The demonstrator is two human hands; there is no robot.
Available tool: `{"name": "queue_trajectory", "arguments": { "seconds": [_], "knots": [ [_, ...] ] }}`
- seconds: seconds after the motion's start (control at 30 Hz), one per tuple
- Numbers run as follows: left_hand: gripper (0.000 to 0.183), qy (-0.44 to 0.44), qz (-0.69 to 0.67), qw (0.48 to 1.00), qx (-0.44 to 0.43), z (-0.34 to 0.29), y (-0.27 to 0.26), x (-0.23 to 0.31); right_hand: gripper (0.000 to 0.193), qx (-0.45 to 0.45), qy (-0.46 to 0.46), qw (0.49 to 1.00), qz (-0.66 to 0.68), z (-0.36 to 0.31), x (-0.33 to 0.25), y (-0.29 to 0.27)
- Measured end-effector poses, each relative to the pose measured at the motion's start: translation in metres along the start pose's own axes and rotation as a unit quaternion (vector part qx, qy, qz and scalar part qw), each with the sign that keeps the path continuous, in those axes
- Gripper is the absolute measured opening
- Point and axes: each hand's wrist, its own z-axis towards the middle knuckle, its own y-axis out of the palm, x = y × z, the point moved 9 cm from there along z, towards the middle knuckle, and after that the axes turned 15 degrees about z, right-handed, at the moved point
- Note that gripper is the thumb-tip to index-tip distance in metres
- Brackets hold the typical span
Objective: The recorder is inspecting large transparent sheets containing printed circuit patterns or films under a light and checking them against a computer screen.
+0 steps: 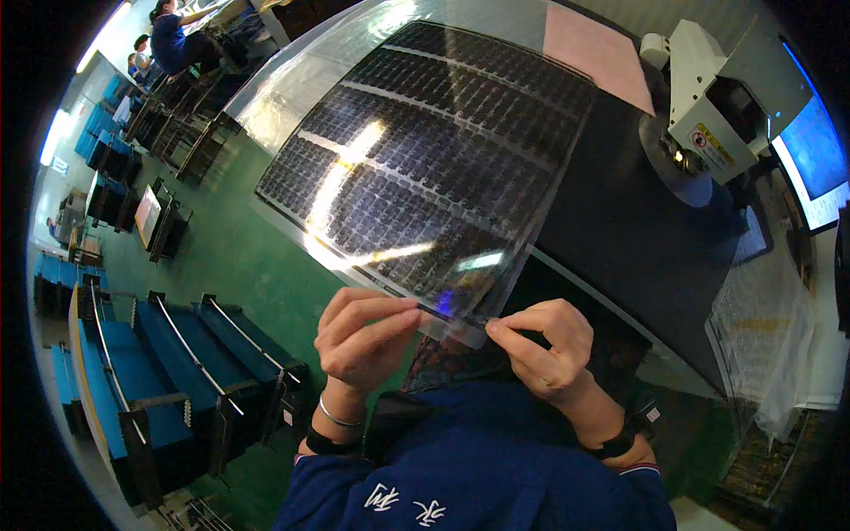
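I see passing room over the black tabletop [620,181], between the gridded film sheet [443,146] and the white benchtop machine [699,102], which bars the right. The sheet blocks the way ahead of the left hand [365,338] and right hand [551,347]; blue-panelled racks [173,367] stand leftward.

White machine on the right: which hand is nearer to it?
Right. The right hand is at the near edge of the patterned sheet, left of the white machine and nearer the wearer; the left hand is at that edge too, farther left.
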Motion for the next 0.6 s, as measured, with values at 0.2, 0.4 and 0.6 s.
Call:
{"name": "queue_trajectory", "arguments": {
  "seconds": [0.2, 0.4, 0.6],
  "knots": [
    [0.018, -0.03, -0.008, 0.999, 0.036, 0.0008, -0.0064, -0.0075, 0.019, 0.0, 0.003, 1.0, 0.009, -0.0024, 0.0034, -0.0032],
    [0.017, -0.016, -0.015, 1.0, 0.02, -0.0005, -0.0021, -0.0051, 0.021, 0.009, -0.001, 1.0, 0.002, -0.0057, 0.005, -0.0045],
    [0.016, 0.004, -0.009, 1.0, 0.003, 0.0003, 0.0018, 0.0001, 0.021, 0.007, 0.004, 1.0, 0.008, -0.0063, 0.006, -0.0051]
  ]
}}
